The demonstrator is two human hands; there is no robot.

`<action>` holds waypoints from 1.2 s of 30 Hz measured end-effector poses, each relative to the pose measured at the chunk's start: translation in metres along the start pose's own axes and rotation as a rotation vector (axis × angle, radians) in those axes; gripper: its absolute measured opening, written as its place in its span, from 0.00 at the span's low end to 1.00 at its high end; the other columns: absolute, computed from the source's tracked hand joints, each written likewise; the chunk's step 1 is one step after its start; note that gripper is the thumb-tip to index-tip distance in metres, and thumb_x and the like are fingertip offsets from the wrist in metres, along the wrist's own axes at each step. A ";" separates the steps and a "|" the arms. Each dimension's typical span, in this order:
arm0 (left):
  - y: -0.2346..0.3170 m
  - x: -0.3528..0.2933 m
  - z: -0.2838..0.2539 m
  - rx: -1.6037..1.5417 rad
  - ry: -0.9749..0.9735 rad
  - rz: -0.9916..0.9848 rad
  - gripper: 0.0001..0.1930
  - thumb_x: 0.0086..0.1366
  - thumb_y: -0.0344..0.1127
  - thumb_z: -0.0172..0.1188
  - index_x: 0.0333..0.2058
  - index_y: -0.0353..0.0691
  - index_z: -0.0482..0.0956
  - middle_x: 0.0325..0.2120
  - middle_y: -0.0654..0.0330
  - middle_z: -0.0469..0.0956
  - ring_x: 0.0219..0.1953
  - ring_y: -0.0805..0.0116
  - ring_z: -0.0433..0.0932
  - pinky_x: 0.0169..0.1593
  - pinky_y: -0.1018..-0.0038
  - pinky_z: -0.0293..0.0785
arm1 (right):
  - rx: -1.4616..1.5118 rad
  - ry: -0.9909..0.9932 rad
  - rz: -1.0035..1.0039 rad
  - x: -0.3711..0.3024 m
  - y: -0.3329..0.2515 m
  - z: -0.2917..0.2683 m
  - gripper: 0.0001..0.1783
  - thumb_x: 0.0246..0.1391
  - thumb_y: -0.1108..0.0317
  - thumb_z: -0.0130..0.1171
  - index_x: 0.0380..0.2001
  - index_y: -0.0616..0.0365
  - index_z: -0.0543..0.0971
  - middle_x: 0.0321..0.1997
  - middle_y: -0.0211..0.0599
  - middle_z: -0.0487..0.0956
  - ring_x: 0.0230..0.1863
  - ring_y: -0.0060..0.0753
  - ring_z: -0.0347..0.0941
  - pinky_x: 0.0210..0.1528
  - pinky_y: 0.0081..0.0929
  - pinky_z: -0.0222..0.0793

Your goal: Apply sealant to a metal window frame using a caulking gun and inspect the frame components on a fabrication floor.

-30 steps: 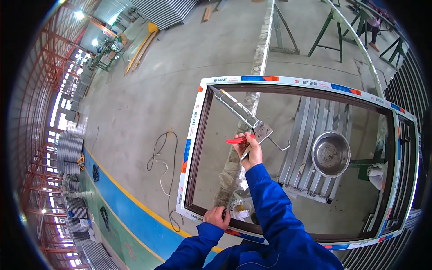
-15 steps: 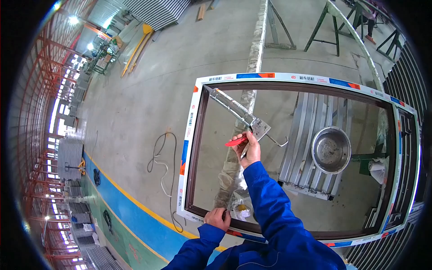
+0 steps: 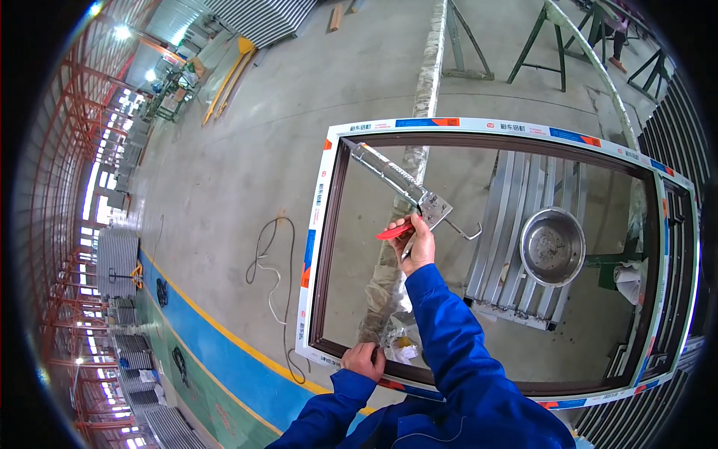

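Observation:
My right hand point(image 3: 413, 241) is closed round the handle of a caulking gun point(image 3: 389, 173) with a red grip part and a bent metal rod at its back end. The gun slants up to the left. Its nozzle tip meets the far left inside corner of a large window frame point(image 3: 320, 202), dark brown within and covered by white, blue and orange protective film outside. At the near rail, close to the left corner, my left hand point(image 3: 363, 362) is closed over the frame edge. Part of its fingers is hidden.
A wrapped support beam point(image 3: 427, 82) runs beneath the frame. Through the opening show a metal bowl point(image 3: 552, 247) on stacked grey profiles point(image 3: 486, 247) and crumpled plastic point(image 3: 404, 346). A cable point(image 3: 290, 314) lies on the floor. Green trestles point(image 3: 557, 49) and a person point(image 3: 618, 37) are far right.
Almost nothing differs. The view has shifted slightly, and the caulking gun's tip stays at the same corner. Both hands keep their hold.

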State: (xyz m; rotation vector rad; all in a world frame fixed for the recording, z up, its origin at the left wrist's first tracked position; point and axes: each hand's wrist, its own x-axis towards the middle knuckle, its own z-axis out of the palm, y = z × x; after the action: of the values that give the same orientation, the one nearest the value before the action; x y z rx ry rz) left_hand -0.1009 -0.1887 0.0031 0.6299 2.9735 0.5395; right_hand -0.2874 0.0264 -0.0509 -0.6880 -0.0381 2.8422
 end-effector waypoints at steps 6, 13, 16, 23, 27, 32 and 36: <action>-0.001 -0.002 0.000 0.013 0.000 -0.003 0.06 0.55 0.35 0.60 0.26 0.40 0.76 0.24 0.53 0.77 0.27 0.50 0.76 0.31 0.59 0.70 | -0.025 0.010 0.008 -0.001 -0.001 0.004 0.12 0.58 0.60 0.52 0.29 0.59 0.71 0.27 0.39 0.77 0.31 0.40 0.77 0.36 0.40 0.79; 0.001 -0.001 0.000 0.013 -0.003 -0.014 0.06 0.55 0.35 0.61 0.27 0.40 0.76 0.25 0.53 0.78 0.28 0.50 0.77 0.32 0.59 0.71 | -0.056 0.038 -0.007 0.000 -0.004 0.003 0.12 0.59 0.62 0.50 0.30 0.60 0.71 0.27 0.39 0.77 0.31 0.40 0.77 0.36 0.40 0.79; -0.001 -0.002 0.002 0.013 0.007 -0.019 0.06 0.54 0.35 0.61 0.27 0.41 0.77 0.25 0.53 0.78 0.27 0.50 0.77 0.32 0.58 0.71 | -0.072 0.040 0.008 0.002 -0.004 -0.001 0.11 0.59 0.62 0.50 0.32 0.60 0.71 0.28 0.38 0.76 0.31 0.40 0.77 0.36 0.40 0.79; -0.002 -0.004 0.001 0.024 0.033 -0.019 0.06 0.54 0.36 0.61 0.27 0.41 0.77 0.25 0.54 0.78 0.27 0.49 0.76 0.32 0.58 0.70 | -0.083 0.042 0.008 -0.002 -0.004 0.001 0.11 0.58 0.63 0.50 0.33 0.60 0.71 0.28 0.39 0.76 0.31 0.40 0.77 0.36 0.41 0.78; -0.005 -0.005 0.003 0.011 0.026 -0.020 0.06 0.54 0.37 0.62 0.27 0.41 0.77 0.25 0.54 0.78 0.26 0.49 0.76 0.32 0.58 0.70 | -0.097 0.054 -0.015 -0.004 -0.005 0.002 0.11 0.58 0.62 0.51 0.32 0.60 0.71 0.28 0.39 0.76 0.31 0.40 0.77 0.36 0.41 0.78; -0.003 -0.004 0.003 0.009 0.037 -0.023 0.06 0.54 0.37 0.62 0.27 0.42 0.77 0.25 0.54 0.78 0.27 0.49 0.76 0.32 0.58 0.70 | -0.119 0.044 -0.018 -0.006 -0.008 0.003 0.11 0.58 0.62 0.52 0.32 0.60 0.71 0.28 0.39 0.76 0.31 0.40 0.77 0.36 0.41 0.78; -0.003 -0.004 0.001 0.017 0.035 -0.026 0.06 0.54 0.36 0.62 0.27 0.42 0.77 0.25 0.53 0.78 0.27 0.49 0.76 0.32 0.58 0.70 | -0.142 0.066 -0.023 -0.010 -0.009 0.007 0.11 0.58 0.62 0.51 0.31 0.60 0.71 0.28 0.40 0.76 0.32 0.40 0.76 0.38 0.43 0.78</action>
State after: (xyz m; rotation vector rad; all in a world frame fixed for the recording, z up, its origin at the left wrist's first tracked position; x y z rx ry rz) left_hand -0.0980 -0.1924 0.0010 0.5875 3.0175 0.5301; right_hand -0.2801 0.0336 -0.0396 -0.8037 -0.2376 2.8136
